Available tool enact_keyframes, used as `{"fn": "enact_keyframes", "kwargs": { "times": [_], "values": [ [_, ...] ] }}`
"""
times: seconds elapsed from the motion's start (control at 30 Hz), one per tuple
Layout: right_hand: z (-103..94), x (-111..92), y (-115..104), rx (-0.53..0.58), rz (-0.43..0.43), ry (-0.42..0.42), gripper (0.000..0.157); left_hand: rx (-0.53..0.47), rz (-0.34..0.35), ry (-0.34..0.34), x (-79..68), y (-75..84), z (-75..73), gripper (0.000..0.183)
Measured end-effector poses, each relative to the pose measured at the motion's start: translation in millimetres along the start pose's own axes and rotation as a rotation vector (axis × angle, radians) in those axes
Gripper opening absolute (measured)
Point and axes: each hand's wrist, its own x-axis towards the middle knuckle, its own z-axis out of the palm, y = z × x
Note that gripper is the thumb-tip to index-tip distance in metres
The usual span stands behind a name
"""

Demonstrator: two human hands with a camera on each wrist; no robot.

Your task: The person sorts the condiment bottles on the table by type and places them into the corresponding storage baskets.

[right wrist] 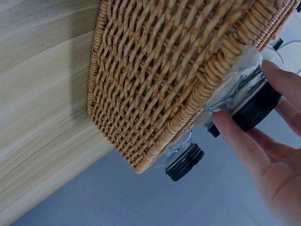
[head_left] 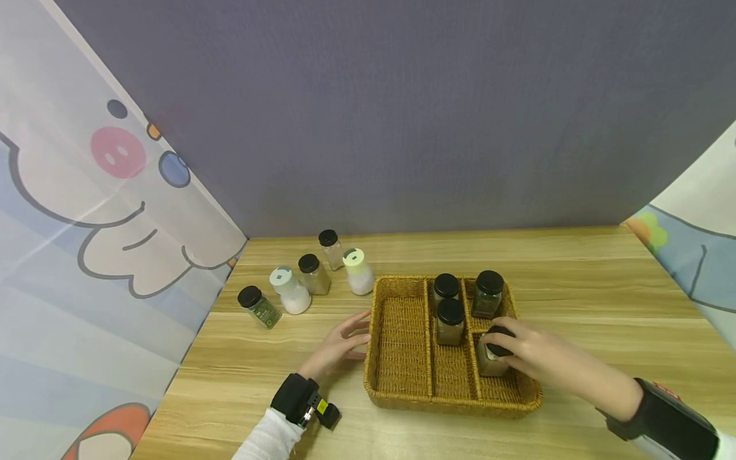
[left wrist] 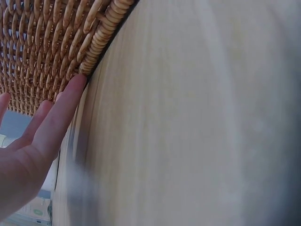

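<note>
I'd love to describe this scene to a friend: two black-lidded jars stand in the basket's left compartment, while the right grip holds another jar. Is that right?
Not quite: the two black-lidded jars stand in the middle compartment of the basket, as the head view shows. The right grip does hold another jar.

green jar's label (head_left: 266, 314): print too small | basket (left wrist: 47, 42): cropped, left-wrist view | black lid (right wrist: 257, 109): partly behind right grip (head_left: 524, 347)
</note>
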Motion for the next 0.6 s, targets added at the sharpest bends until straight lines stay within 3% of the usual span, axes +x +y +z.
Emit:
{"fn": "enact_keyframes", "kwargs": {
  "times": [0.1,0.2,0.37,0.6],
  "values": [
    [0.3,0.6,0.9,-0.006,-0.012,0.002,0.041,0.007,0.001,0.003,-0.3,0.0,-0.2,0.062],
    [0.1,0.5,1.2,-0.004,-0.011,-0.009,0.026,-0.005,-0.001,-0.001,-0.3,0.0,-0.3,0.062],
    [-0.9,1.0,0.9,-0.003,0.001,-0.032,0.054,-0.021,0.001,-0.013,0.0,0.0,-0.6,0.065],
    [-2.3,1.8,0.0,0.009,0.024,-0.042,0.046,-0.016,-0.001,-0.011,0.7,-0.2,-0.7,0.065]
  ]
}}
